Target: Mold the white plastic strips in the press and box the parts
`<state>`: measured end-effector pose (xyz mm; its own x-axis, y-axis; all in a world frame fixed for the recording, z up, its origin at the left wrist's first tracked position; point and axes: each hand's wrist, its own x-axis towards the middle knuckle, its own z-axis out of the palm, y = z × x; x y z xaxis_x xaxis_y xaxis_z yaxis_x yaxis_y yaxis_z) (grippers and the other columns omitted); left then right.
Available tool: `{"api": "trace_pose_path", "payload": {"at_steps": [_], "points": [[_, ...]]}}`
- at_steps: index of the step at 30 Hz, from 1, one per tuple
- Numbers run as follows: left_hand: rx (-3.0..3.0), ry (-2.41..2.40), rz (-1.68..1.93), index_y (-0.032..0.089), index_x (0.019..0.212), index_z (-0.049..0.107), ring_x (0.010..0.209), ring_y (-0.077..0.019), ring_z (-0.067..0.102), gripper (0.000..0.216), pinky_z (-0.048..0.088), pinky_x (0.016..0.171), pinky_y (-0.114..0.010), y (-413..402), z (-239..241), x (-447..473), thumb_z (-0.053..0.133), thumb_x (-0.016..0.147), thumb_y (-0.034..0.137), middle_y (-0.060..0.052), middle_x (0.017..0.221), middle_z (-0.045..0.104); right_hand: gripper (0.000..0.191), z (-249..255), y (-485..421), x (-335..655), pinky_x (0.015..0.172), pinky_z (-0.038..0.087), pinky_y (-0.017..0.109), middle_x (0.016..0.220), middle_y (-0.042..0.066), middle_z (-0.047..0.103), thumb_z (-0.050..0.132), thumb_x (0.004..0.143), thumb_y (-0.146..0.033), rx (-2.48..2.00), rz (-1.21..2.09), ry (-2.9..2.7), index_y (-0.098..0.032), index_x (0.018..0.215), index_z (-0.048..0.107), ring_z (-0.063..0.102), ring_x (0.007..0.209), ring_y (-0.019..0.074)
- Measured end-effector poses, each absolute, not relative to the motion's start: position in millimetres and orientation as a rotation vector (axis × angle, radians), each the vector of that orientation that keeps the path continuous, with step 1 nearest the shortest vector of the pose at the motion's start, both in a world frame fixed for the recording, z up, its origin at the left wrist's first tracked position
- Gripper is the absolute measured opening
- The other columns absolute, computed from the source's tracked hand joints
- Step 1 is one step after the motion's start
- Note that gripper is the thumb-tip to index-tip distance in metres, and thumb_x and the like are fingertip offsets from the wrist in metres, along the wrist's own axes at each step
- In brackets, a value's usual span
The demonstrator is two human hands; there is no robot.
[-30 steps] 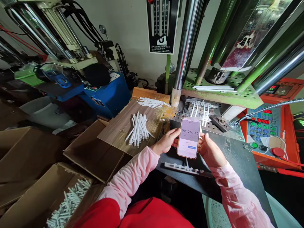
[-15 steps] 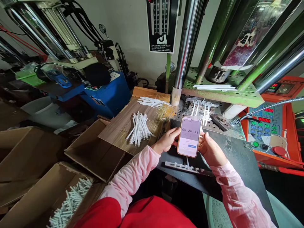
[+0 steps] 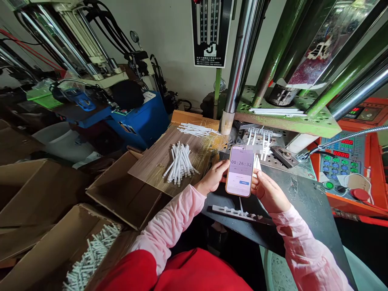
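Note:
A smartphone [image 3: 239, 171] is held upright between my two hands, its lit screen reading 00:26:32 above a pale pop-up panel. My left hand [image 3: 214, 177] grips its left edge, thumb along the side. On the opposite edge, my right hand [image 3: 269, 190] is closed around the phone with its fingers partly behind it. Just below the phone lies a dark bar carrying a white moulded strip [image 3: 236, 212] on the black table [image 3: 298, 202]. Behind the phone, white strips [image 3: 265, 141] sit in the metal mould of the press.
To the left, a wooden board [image 3: 148, 161] bears a bundle of white strips [image 3: 181, 163] and a flatter pile [image 3: 197, 129]. Cardboard boxes [image 3: 121, 190] stand beside it, one holding many strips. A green press plate [image 3: 291, 117] overhangs the mould; an orange control box [image 3: 376, 173] is at right.
The view has shifted slightly, so the scene sits a little further right. Both hands still hold the phone, tilted a bit differently, and the screen reading is the same.

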<state>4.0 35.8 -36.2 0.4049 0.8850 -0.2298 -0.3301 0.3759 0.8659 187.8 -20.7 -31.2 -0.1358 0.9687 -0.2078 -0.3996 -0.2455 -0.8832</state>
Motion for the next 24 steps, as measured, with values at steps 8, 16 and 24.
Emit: {"api": "trace_pose_path", "payload": {"at_steps": [8, 16, 24], "points": [[0.846, 0.797, 0.88, 0.017, 0.107, 0.071, 0.084, -0.0209, 0.07, 0.045, 0.054, 0.06, -0.026, 36.1, -36.8, 3.9, 0.069, 0.086, 0.056, -0.009, 0.103, 0.076, 0.052, -28.7, -22.3, 187.1, 0.065, 0.059, 0.03, 0.1, 0.008, 0.076, 0.087, 0.07, -0.043, -1.031, 1.594, -0.826, -0.024, 0.113, 0.066, 0.072, 0.076, 0.0192], [0.847, 0.801, 0.882, 0.016, 0.11, 0.07, 0.081, -0.0193, 0.07, 0.044, 0.055, 0.06, -0.027, 35.6, -37.9, 3.5, 0.066, 0.089, 0.054, -0.009, 0.104, 0.076, 0.054, -32.9, -22.8, 187.8, 0.069, 0.057, 0.03, 0.103, 0.007, 0.077, 0.087, 0.069, -0.035, -1.034, 1.582, -0.882, -0.025, 0.116, 0.062, 0.072, 0.089, 0.0221], [0.866, 0.806, 0.891, 0.016, 0.111, 0.071, 0.083, -0.02, 0.07, 0.045, 0.054, 0.06, -0.026, 35.0, -34.0, 4.3, 0.065, 0.089, 0.055, -0.008, 0.102, 0.075, 0.063, -35.7, -22.8, 184.7, 0.072, 0.057, 0.033, 0.097, 0.004, 0.077, 0.089, 0.064, -0.031, -1.041, 1.607, -0.942, -0.027, 0.12, 0.059, 0.072, 0.086, 0.0223]]}}
